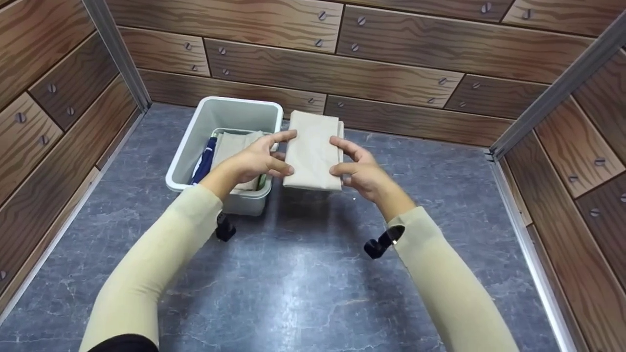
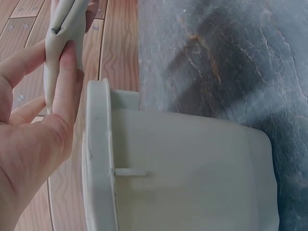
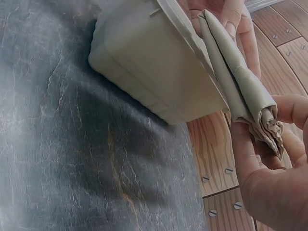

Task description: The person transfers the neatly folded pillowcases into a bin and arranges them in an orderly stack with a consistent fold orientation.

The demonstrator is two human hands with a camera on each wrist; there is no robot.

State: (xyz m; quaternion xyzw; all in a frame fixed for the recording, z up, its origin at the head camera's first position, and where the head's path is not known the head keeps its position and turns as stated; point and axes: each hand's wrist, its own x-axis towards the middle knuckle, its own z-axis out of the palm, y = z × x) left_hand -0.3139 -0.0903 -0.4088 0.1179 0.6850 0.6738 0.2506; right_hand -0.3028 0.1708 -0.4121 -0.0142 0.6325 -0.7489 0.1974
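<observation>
A folded beige cloth [image 1: 313,149] is held flat in the air between both hands, just right of a white bin [image 1: 188,156]. My left hand [image 1: 259,159] pinches the cloth's left edge, thumb on top and fingers underneath. My right hand [image 1: 359,168] pinches its right edge the same way. The left wrist view shows the cloth [image 2: 60,48] edge-on between thumb and fingers, beside the bin [image 2: 187,173]. In the right wrist view the cloth's layered edge [image 3: 245,84] lies above the bin wall [image 3: 144,62]. Inside the bin lie a folded beige cloth [image 1: 234,145] and a dark blue cloth [image 1: 204,164].
The grey marble-patterned tabletop [image 1: 303,274] is enclosed by wood-patterned walls [image 1: 371,63] on the left, back and right. The bin stands at the back left, near the wall. Small black camera mounts hang under both wrists.
</observation>
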